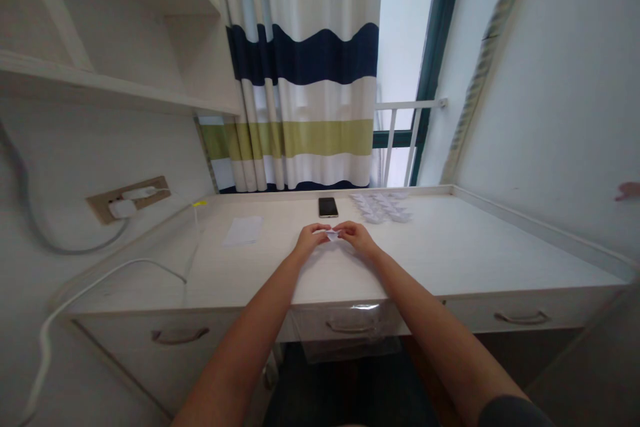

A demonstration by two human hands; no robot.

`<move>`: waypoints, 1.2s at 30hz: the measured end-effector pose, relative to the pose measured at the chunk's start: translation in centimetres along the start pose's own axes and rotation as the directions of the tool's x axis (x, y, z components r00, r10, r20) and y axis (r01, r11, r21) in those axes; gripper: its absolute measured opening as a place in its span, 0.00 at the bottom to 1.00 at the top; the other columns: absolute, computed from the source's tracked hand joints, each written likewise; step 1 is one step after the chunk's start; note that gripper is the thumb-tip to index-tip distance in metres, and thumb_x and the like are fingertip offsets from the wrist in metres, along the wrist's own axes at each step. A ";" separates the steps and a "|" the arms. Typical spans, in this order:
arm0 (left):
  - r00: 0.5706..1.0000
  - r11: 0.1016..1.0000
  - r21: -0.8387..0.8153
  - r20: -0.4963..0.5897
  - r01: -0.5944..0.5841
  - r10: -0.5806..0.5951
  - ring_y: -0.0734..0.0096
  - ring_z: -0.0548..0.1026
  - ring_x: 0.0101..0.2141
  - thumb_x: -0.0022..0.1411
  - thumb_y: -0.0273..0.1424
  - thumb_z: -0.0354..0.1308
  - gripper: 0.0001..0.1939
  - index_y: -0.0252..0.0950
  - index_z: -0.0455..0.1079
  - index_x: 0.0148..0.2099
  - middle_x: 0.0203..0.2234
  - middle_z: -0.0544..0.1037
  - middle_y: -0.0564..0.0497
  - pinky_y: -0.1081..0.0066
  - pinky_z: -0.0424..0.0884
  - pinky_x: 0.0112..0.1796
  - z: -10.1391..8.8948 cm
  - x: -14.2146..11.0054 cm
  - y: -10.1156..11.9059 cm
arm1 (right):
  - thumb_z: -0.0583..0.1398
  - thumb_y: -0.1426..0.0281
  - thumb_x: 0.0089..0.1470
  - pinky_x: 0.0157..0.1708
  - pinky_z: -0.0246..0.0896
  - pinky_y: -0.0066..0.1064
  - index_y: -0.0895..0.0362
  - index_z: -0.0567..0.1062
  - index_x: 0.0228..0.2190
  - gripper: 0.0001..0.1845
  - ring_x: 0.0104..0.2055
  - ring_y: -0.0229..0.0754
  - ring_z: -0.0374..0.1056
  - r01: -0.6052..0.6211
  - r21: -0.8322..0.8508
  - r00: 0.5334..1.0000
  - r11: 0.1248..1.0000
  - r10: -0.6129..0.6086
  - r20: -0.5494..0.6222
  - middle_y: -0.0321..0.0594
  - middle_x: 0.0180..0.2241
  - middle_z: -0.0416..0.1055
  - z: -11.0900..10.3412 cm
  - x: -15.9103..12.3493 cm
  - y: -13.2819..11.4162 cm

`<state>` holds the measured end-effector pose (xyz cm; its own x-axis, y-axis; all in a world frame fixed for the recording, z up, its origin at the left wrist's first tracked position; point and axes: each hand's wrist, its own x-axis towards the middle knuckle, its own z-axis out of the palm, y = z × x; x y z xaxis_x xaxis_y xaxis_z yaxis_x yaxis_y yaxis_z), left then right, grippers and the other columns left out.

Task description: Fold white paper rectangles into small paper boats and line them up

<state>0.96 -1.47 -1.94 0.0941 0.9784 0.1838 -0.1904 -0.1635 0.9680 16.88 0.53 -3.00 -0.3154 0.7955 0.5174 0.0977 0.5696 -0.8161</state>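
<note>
While the left hand [313, 238] and the right hand [357, 236] meet over the middle of the desk [510, 250], their fingertips pinch a small piece of white paper [333, 235] from either side, thumbs toward the person. It sits between the hands, nearer than the phone [327, 207], and looks partly folded, though its exact creases are too small to make out. Beyond the right hand, a group of folded white pieces [383, 207] lies in close rows near the back edge; these look finished, though I cannot count them reliably. To the left, well apart from the hands, flat white sheets [244, 230] lie unfolded, so some paper appears to be left unworked; how many sheets are there cannot be told. Judging from this layout, the folding is well under way, with the held piece somewhere between flat sheet and finished shape.
</note>
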 end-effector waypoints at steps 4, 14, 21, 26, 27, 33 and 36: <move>0.999 0.997 -0.060 0.028 0.038 -0.037 0.72 0.73 0.30 0.39 0.29 0.63 0.13 0.29 0.70 0.30 0.28 0.75 0.47 0.67 0.67 0.39 -0.1 0.2 -0.2 | 0.59 0.74 0.39 0.38 0.61 0.33 0.57 0.76 0.26 0.08 0.35 0.39 0.67 0.070 -0.114 0.997 0.991 -0.072 -0.019 0.42 0.32 0.71 -0.2 0.1 0.2; 0.995 0.959 0.263 0.046 -0.102 0.093 0.77 0.70 0.28 0.35 0.19 0.62 0.17 0.33 0.65 0.32 0.32 0.72 0.51 0.71 0.67 0.34 0.2 0.0 -0.3 | 0.62 0.65 0.36 0.26 0.60 0.29 0.60 0.73 0.30 0.15 0.24 0.35 0.64 -0.095 0.025 0.995 0.995 0.096 -0.034 0.39 0.26 0.70 0.4 -0.1 0.2; 0.989 0.934 0.331 0.109 -0.134 0.104 0.78 0.69 0.24 0.39 0.23 0.61 0.15 0.32 0.65 0.34 0.27 0.73 0.51 0.75 0.65 0.27 0.3 0.3 -1.3 | 0.63 0.64 0.33 0.23 0.56 0.27 0.60 0.72 0.25 0.14 0.22 0.33 0.62 -0.149 0.113 0.989 0.982 0.151 -0.008 0.37 0.22 0.69 0.4 0.1 -0.1; 0.983 0.899 0.432 0.184 -0.077 -0.004 0.78 0.66 0.19 0.42 0.31 0.60 0.09 0.29 0.68 0.27 0.18 0.72 0.51 0.76 0.60 0.22 -0.1 0.7 -1.7 | 0.63 0.62 0.32 0.24 0.56 0.27 0.60 0.72 0.25 0.16 0.23 0.34 0.62 -0.170 0.159 0.984 0.972 0.177 -0.027 0.36 0.22 0.69 0.4 0.1 -0.8; 0.983 0.893 0.442 0.181 -0.081 0.000 0.78 0.66 0.18 0.42 0.31 0.60 0.09 0.30 0.68 0.26 0.17 0.72 0.51 0.76 0.60 0.22 -0.2 0.8 -1.7 | 0.63 0.61 0.33 0.23 0.55 0.27 0.60 0.72 0.25 0.16 0.23 0.34 0.62 -0.176 0.148 0.983 0.973 0.180 -0.019 0.36 0.22 0.69 0.4 0.1 -1.0; 0.973 0.913 0.396 0.232 -0.093 -0.002 0.75 0.69 0.20 0.39 0.34 0.62 0.13 0.30 0.67 0.25 0.18 0.73 0.50 0.75 0.62 0.24 -0.3 0.8 -1.7 | 0.61 0.60 0.36 0.21 0.49 0.25 0.60 0.70 0.16 0.15 0.19 0.31 0.55 -0.158 0.045 0.987 0.986 0.158 0.015 0.31 0.14 0.62 0.3 -0.3 -1.6; 0.959 0.926 0.365 0.281 -0.093 -0.015 0.75 0.69 0.21 0.38 0.35 0.63 0.14 0.30 0.67 0.25 0.18 0.73 0.50 0.75 0.62 0.24 -0.3 0.5 -1.3 | 0.61 0.60 0.36 0.22 0.49 0.25 0.60 0.70 0.16 0.14 0.19 0.31 0.54 -0.159 0.073 0.987 0.985 0.156 0.046 0.31 0.14 0.61 0.1 -0.4 -1.7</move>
<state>1.01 -0.76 -3.20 0.3680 0.9057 0.2103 0.1715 -0.2884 0.9420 16.71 -0.77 -1.81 -0.3390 0.8645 0.3711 0.0780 0.4189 -0.9047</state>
